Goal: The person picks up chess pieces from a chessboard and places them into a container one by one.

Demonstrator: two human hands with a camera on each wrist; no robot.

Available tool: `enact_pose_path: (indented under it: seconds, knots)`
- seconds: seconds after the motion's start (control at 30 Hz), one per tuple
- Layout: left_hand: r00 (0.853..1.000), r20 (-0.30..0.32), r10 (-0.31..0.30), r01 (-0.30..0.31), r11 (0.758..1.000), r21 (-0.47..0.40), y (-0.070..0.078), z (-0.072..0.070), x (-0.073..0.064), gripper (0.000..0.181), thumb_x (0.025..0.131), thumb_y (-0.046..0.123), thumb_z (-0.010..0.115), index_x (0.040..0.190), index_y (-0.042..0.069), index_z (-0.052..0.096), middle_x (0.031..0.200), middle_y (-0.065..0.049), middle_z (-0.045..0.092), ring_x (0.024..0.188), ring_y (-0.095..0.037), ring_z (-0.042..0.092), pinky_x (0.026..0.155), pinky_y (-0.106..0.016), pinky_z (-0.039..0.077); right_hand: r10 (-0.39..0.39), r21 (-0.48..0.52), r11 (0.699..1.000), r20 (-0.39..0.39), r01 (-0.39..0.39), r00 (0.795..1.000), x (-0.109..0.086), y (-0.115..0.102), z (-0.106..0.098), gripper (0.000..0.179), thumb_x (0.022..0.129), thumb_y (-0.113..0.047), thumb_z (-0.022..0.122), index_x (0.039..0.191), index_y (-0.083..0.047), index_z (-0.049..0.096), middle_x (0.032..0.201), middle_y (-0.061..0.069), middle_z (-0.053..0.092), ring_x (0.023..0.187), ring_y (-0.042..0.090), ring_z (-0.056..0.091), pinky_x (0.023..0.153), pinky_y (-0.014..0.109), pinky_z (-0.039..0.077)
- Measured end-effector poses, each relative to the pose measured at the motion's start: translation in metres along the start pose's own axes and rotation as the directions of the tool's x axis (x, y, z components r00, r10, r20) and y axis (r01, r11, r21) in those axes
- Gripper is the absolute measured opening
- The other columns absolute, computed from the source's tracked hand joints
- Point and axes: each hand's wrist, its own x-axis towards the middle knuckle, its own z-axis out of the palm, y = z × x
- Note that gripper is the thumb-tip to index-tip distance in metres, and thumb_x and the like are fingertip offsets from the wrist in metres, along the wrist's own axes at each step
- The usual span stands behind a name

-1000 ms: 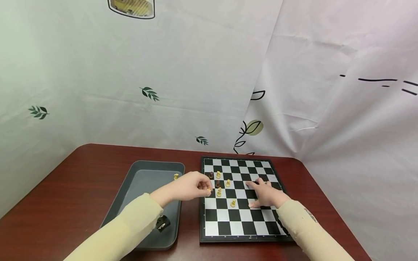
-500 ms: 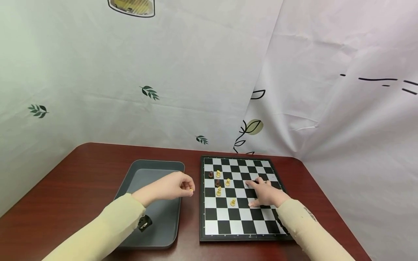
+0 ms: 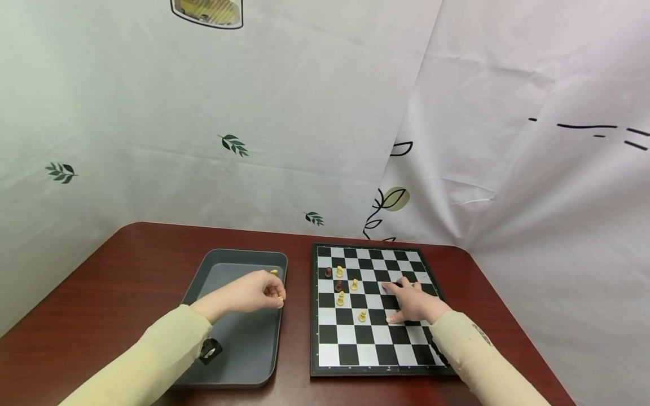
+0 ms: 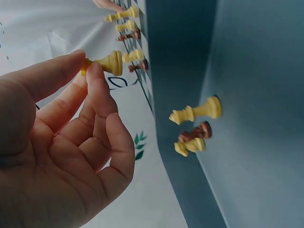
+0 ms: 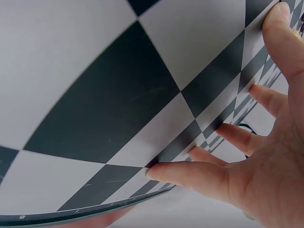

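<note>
My left hand (image 3: 252, 292) is over the right side of the grey tray (image 3: 280, 338), pinching a yellow chess piece (image 4: 110, 64) between thumb and fingers. Its head is partly covered by the fingertips. In the left wrist view, a tall yellow piece (image 4: 197, 111), a brown piece (image 4: 202, 130) and a smaller yellow piece (image 4: 190, 146) stand close together in the tray. On the right half of the chessboard (image 3: 347, 335) my right hand (image 3: 413, 301) rests with fingers spread, fingertips on the squares.
Toward the board's left stand brown pieces (image 3: 328, 272) and several yellow pieces (image 3: 362, 316). A strip of red-brown table (image 3: 297, 344) separates tray and board. Behind the table hangs a white patterned cloth (image 3: 284, 113).
My left hand has moved left, from the board's left edge to over the tray, still pinching the yellow chess piece. The right hand has stayed on the board.
</note>
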Motion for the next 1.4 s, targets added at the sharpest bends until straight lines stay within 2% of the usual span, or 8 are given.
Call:
enact_pose_path:
  seconds: [0.33, 0.63, 0.8, 1.4]
  knots:
    - [1.000, 0.019, -0.008, 0.008, 1.000, -0.012, -0.009, 0.001, -0.005, 0.006, 0.085, 0.007, 0.067, 0.079, 0.007, 0.066, 0.063, 0.006, 0.053, 0.057, -0.004, 0.042, 0.054, -0.022, 0.037, 0.004, -0.001, 1.000, 0.003, -0.004, 1.000, 0.000, -0.001, 0.001, 0.081, 0.072, -0.033, 0.079, 0.141, -0.012, 0.042, 0.133, 0.023, 0.038, 0.122, 0.051, 0.035, 0.089, 0.060, 0.041]
    - [0.998, 0.044, -0.041, 0.042, 0.999, -0.023, -0.018, 0.003, -0.007, 0.006, 0.083, 0.004, 0.068, 0.078, 0.005, 0.065, 0.063, 0.005, 0.054, 0.057, -0.005, 0.042, 0.054, -0.022, 0.037, 0.004, 0.004, 1.000, 0.011, -0.004, 1.000, 0.000, 0.001, 0.002, 0.080, 0.072, -0.032, 0.079, 0.141, -0.012, 0.042, 0.134, 0.024, 0.037, 0.123, 0.051, 0.034, 0.089, 0.060, 0.041]
    - [0.996, 0.056, -0.070, 0.072, 0.997, -0.022, -0.025, 0.007, -0.006, 0.007, 0.083, 0.004, 0.069, 0.077, 0.006, 0.065, 0.062, 0.005, 0.054, 0.057, -0.006, 0.042, 0.054, -0.022, 0.037, 0.006, 0.005, 1.000, 0.010, -0.006, 1.000, 0.001, 0.001, 0.003, 0.081, 0.072, -0.033, 0.079, 0.141, -0.013, 0.042, 0.133, 0.023, 0.038, 0.123, 0.051, 0.034, 0.088, 0.060, 0.041]
    - [0.993, 0.073, -0.091, 0.093, 0.995, -0.027, -0.036, 0.009, -0.007, 0.008, 0.082, 0.005, 0.070, 0.076, 0.007, 0.065, 0.061, 0.006, 0.055, 0.056, -0.006, 0.042, 0.054, -0.022, 0.036, 0.028, -0.010, 1.000, 0.006, -0.028, 1.000, 0.002, 0.000, 0.000, 0.081, 0.070, -0.035, 0.080, 0.140, -0.015, 0.044, 0.132, 0.022, 0.039, 0.120, 0.047, 0.037, 0.086, 0.060, 0.043]
